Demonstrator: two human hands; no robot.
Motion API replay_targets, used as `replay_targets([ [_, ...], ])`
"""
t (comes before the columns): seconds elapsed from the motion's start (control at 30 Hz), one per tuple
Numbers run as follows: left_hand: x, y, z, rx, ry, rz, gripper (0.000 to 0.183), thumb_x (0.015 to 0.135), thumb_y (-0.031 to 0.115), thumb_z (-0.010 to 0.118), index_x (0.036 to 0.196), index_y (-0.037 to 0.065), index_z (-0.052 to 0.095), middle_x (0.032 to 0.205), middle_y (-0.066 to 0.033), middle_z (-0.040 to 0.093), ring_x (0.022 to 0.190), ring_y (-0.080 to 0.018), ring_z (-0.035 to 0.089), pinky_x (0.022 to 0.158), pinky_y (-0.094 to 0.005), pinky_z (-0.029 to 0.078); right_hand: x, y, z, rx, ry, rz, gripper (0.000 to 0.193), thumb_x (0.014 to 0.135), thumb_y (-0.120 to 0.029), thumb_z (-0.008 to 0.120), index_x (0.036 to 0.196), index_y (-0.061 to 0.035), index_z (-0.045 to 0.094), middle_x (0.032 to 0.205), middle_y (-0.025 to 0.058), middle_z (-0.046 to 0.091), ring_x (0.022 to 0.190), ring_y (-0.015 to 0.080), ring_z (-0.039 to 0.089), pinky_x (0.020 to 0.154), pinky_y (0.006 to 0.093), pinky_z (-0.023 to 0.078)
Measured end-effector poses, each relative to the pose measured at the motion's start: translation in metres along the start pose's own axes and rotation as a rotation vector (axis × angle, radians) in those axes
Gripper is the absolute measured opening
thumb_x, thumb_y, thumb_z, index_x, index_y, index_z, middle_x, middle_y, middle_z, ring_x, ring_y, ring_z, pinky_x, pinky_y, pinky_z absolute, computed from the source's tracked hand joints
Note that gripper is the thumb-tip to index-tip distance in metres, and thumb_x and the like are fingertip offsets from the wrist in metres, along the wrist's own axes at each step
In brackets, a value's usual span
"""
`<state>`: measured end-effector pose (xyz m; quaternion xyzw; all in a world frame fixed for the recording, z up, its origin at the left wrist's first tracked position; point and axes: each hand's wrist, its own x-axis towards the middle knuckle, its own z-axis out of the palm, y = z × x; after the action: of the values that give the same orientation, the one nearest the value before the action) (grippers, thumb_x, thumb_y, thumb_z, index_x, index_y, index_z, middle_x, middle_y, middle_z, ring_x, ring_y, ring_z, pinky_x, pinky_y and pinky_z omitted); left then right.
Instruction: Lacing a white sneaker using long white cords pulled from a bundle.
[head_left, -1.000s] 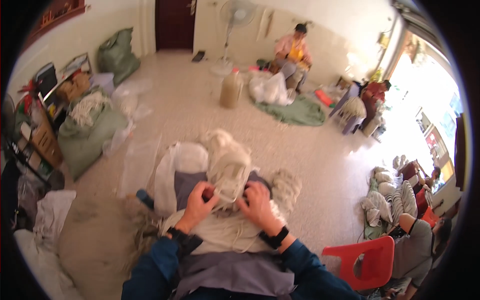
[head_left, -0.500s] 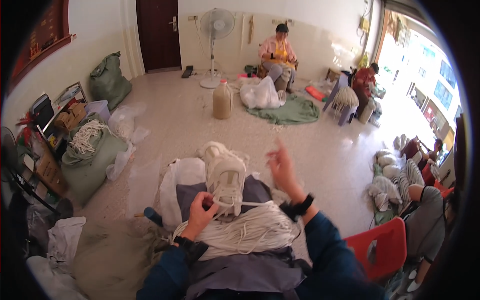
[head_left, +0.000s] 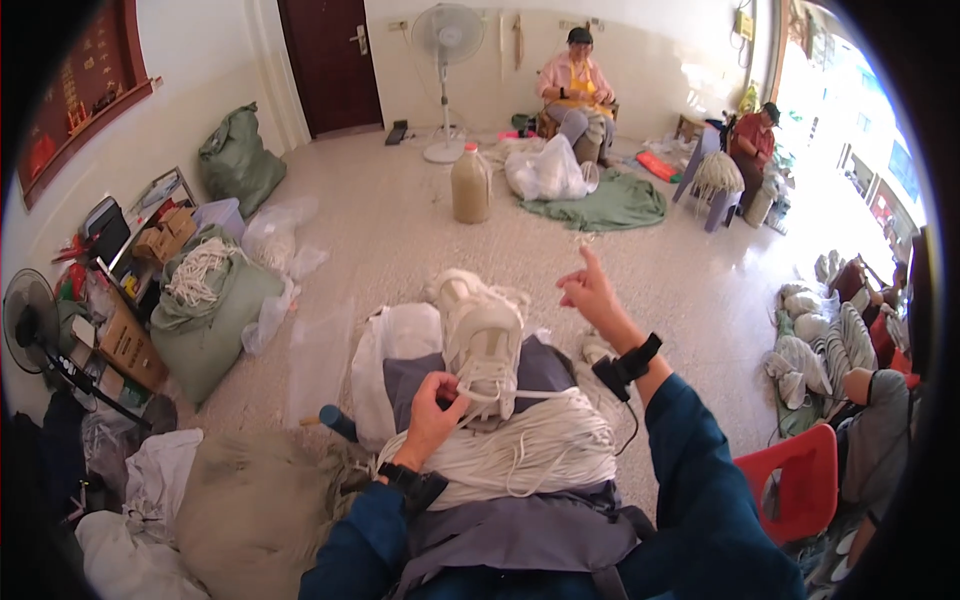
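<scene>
A cream sneaker rests upright in front of me, behind a thick bundle of white shoelaces lying across my lap. My left hand is closed in a pinch on a white shoelace at the near part of the sneaker. A length of lace stretches from the sneaker toward the right, over the bundle. My right hand is raised to the right of the sneaker, apart from it. Its index finger points out and the other fingers are partly curled; I see nothing in it. Both wrists wear black straps.
A green sack topped with laces stands at left, beside boxes. A capped jug, a standing fan and a green cloth are farther off. A red chair stands close at right. Two people sit working at the back.
The view has shifted, so the scene sits farther right and slightly higher. My right hand, blurred before, now shows sharply with its index finger extended. The left hand keeps its pinch.
</scene>
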<state>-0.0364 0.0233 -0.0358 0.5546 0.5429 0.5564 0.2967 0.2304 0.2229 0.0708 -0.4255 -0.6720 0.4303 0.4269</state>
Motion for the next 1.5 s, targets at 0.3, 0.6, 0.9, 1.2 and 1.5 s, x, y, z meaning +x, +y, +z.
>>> replay_targets([
  [0.3, -0.001, 0.009, 0.003, -0.006, -0.005, -0.016, 0.025, 0.08, 0.006, 0.077, 0.099, 0.001, 0.062, 0.088, -0.0035, 0.063, 0.078, -0.0128, 0.06, 0.075, -0.0282, 0.052, -0.025, 0.023, 0.01, 0.013, -0.008, -0.034, 0.076, 0.092, -0.008, 0.062, 0.154, 0.0057, 0.021, 0.092, 0.0135, 0.066, 0.07, 0.0184, 0.067, 0.063, 0.0323, 0.054],
  [0.6, -0.01, 0.014, -0.005, 0.023, 0.0, -0.021, 0.028, 0.08, 0.007, 0.077, 0.102, 0.001, 0.062, 0.091, -0.0044, 0.062, 0.079, -0.013, 0.06, 0.076, -0.0288, 0.052, -0.051, -0.012, 0.014, -0.143, -0.141, -0.16, 0.077, 0.091, -0.001, 0.062, 0.156, -0.0014, 0.021, 0.114, 0.0143, 0.062, 0.08, 0.0128, 0.063, 0.069, 0.0284, 0.054],
  [0.9, 0.006, 0.011, 0.006, 0.012, -0.008, 0.009, 0.026, 0.082, 0.008, 0.076, 0.101, 0.001, 0.061, 0.089, -0.0043, 0.062, 0.078, -0.0134, 0.059, 0.075, -0.0288, 0.052, 0.009, -0.014, -0.025, -0.103, 0.124, -0.093, 0.08, 0.089, -0.008, 0.061, 0.156, 0.0042, 0.019, 0.104, 0.0148, 0.064, 0.077, 0.0188, 0.067, 0.069, 0.0328, 0.055],
  [1.2, 0.001, 0.007, 0.001, 0.019, -0.019, -0.009, 0.026, 0.082, 0.009, 0.077, 0.101, 0.0, 0.062, 0.092, -0.005, 0.063, 0.079, -0.0137, 0.06, 0.074, -0.0292, 0.052, 0.023, -0.016, -0.016, -0.081, 0.191, -0.192, 0.079, 0.09, -0.008, 0.062, 0.155, 0.0044, 0.018, 0.101, 0.0156, 0.065, 0.071, 0.019, 0.066, 0.065, 0.0321, 0.054],
  [1.5, 0.002, 0.009, -0.002, 0.008, 0.0, -0.006, 0.026, 0.08, 0.008, 0.078, 0.099, 0.001, 0.061, 0.088, -0.0038, 0.063, 0.078, -0.0131, 0.06, 0.074, -0.0284, 0.052, 0.05, -0.048, -0.038, -0.078, 0.154, -0.104, 0.072, 0.092, -0.01, 0.063, 0.151, 0.0084, 0.025, 0.085, 0.0097, 0.064, 0.065, 0.0154, 0.064, 0.058, 0.0296, 0.053],
])
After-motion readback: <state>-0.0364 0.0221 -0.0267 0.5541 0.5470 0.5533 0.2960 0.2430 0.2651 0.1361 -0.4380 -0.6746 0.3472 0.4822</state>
